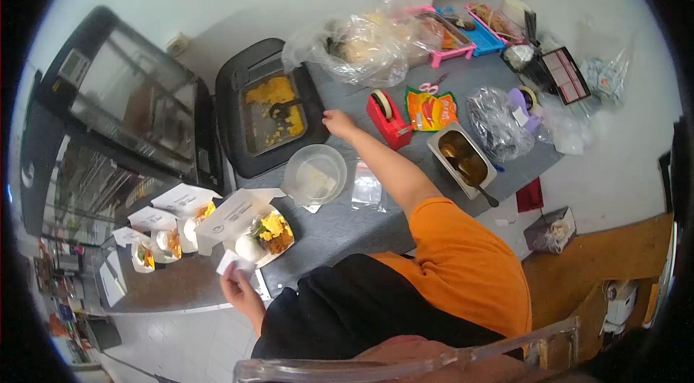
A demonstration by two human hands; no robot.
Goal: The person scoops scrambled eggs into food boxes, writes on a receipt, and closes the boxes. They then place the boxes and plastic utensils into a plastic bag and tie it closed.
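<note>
Right grip point(328, 118) holds the black spoon point(280, 110); left grip point(235, 273) pinches something white point(230, 262). The open lid's point(235, 217) print is illegible.

The right arm stretches forward, its hand point(338, 123) closed, while the left hand point(243, 292) curls its fingers lower down.

A small takeaway food kitchen or stall. Open cardboard meal boxes point(242, 220) filled with food sit by the left hand point(242, 295), near a glass-sided cabinet point(137, 87); near the right hand point(338, 123), a serving spoon point(280, 110) rests in a food tray point(262, 139).
</note>
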